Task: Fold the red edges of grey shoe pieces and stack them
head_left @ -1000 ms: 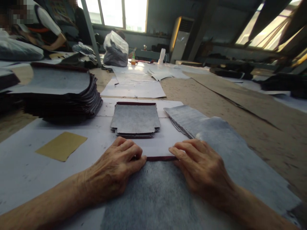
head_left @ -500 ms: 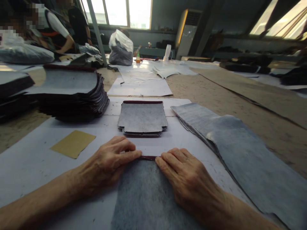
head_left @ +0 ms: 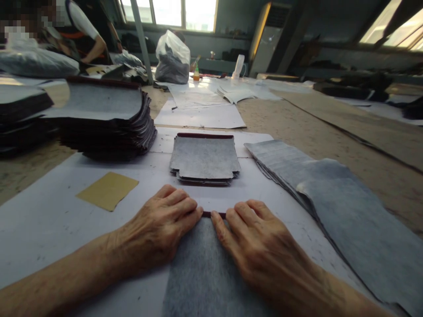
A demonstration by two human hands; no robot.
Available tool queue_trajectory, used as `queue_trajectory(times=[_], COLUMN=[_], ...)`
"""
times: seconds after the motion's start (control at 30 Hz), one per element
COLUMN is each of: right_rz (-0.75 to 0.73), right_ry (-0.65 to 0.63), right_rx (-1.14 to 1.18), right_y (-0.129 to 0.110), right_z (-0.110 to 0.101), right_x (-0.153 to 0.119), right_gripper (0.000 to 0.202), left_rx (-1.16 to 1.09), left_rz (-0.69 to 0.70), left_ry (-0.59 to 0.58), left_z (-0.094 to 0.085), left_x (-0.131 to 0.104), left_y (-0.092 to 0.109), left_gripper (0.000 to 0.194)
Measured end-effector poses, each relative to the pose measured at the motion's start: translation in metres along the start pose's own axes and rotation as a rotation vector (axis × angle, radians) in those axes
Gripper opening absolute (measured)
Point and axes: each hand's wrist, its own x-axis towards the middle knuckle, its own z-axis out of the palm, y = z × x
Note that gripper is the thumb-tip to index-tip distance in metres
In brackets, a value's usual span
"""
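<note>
Head view: both bare hands work at the far edge of a grey-blue sheet (head_left: 201, 277), which lies directly in front of the person on white paper (head_left: 42, 224) spread over the tabletop (head_left: 274, 119). A narrow maroon strip (head_left: 206, 214) runs along that far edge and shows between the two hands.

Left hand (head_left: 165, 224): fingers curled and held close together, foremost tip touching the strip. Whether its grip pinches the edge or merely presses on it cannot be determined. Right hand (head_left: 256, 237): fingers extended and slightly parted, index fingertip on the strip, palm side down over the sheet. Whether its grip pinches anything likewise cannot be determined, the thumb being hidden. The hands are near each other but apart.

Beyond the hands sits a low stack of notched grey pieces (head_left: 205, 156) with a maroon far border. To the left lies a tan card (head_left: 108, 191), and behind it stands a tall stack of dark-edged pieces (head_left: 109, 132). On the right, layered grey-blue sheets (head_left: 350, 215) lie at a slant. Farther back are a filled plastic bag (head_left: 173, 57) and a small orange bottle (head_left: 196, 74). A co-worker's sleeve (head_left: 82, 20) is visible at upper left.
</note>
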Motion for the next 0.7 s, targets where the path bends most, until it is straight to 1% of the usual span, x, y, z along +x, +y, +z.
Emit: queue_trajectory(times=[0.07, 0.1, 0.23, 0.37, 0.53, 0.7], right_rz=[-0.010, -0.010, 0.036, 0.074, 0.083, 0.076], right_ry=[0.057, 0.085, 0.155, 0.210, 0.144, 0.015], right_rx=[-0.021, 0.014, 0.309, 0.464, 0.514, 0.509], right_y=[-0.003, -0.004, -0.004, 0.001, 0.002, 0.002], right_z=[0.000, 0.001, 0.013, 0.024, 0.023, 0.019], right_x=[0.005, 0.008, 0.015, 0.013, 0.011, 0.015], right_gripper=[0.033, 0.033, 0.036, 0.035, 0.034, 0.036], left_rx=[-0.010, -0.019, -0.069, -0.091, -0.083, -0.079], left_rz=[0.008, 0.008, -0.024, -0.067, -0.046, -0.034], left_ry=[0.018, 0.022, -0.001, 0.016, -0.015, 0.000], left_z=[0.001, 0.001, -0.001, -0.006, -0.006, -0.008], left_x=[0.000, 0.000, -0.003, -0.012, -0.017, -0.018], left_y=[0.000, -0.001, -0.003, -0.008, -0.011, -0.011], left_gripper=[0.025, 0.024, 0.023, 0.026, 0.026, 0.031])
